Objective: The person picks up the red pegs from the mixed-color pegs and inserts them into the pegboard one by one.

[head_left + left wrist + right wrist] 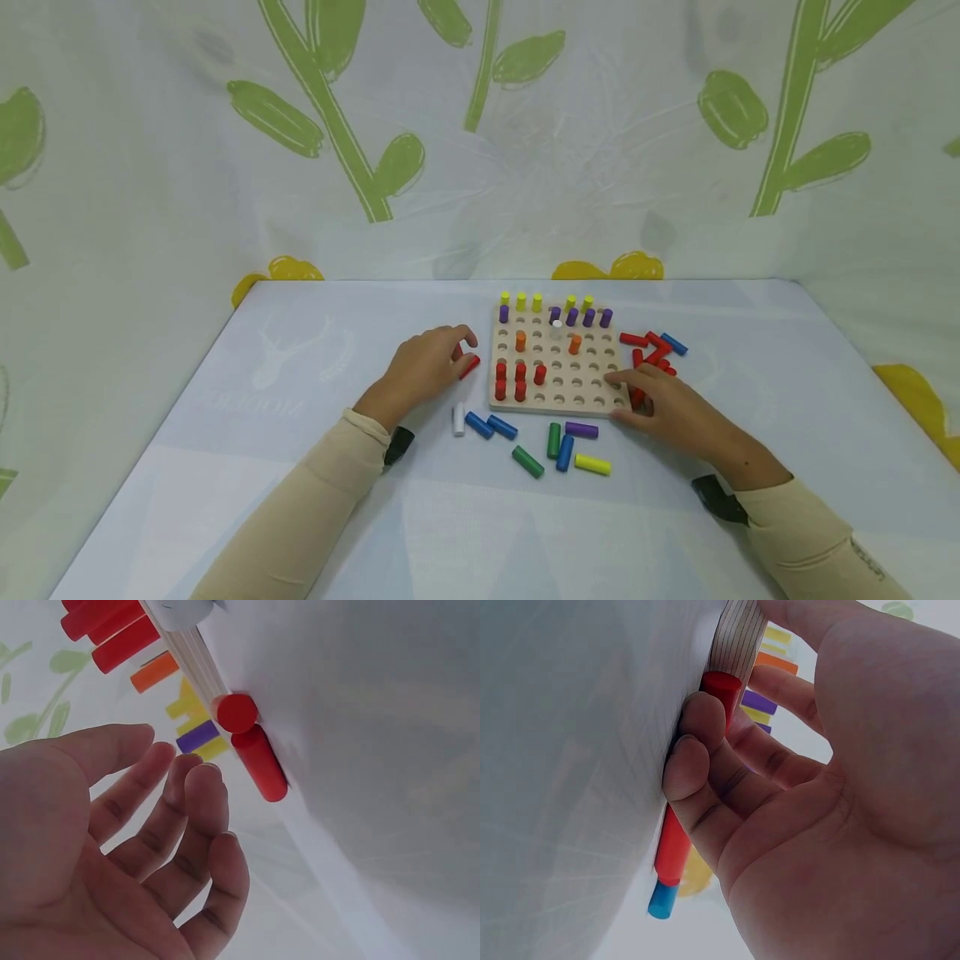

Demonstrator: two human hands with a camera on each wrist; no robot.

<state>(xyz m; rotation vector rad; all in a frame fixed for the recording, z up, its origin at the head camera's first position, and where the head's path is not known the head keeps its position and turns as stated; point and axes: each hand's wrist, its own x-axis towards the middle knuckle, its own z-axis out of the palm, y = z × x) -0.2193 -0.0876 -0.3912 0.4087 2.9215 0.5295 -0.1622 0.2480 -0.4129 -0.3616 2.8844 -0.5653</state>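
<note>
A wooden peg board (558, 406) bears upright pegs: yellow and purple ones in the back rows, a white peg (557, 327), two orange pegs and several red pegs (521, 372) at front left. My left hand (422, 367) hovers off the board's left side, fingers loosely bent and holding nothing. Just past its fingertips, two red pegs (260, 765) lie against the board's edge in the left wrist view. My right hand (667, 408) spans the board's front right corner, forefinger over the holes and thumb by the edge. Its lower fingers rest beside a red peg (721, 688).
In front of the board lie a white peg (459, 419), blue pegs (502, 427), green pegs (528, 462), a purple peg (582, 430) and a yellow peg (592, 464). Red pegs (633, 339) and a blue peg (674, 343) are heaped to its right. A patterned cloth backs the table.
</note>
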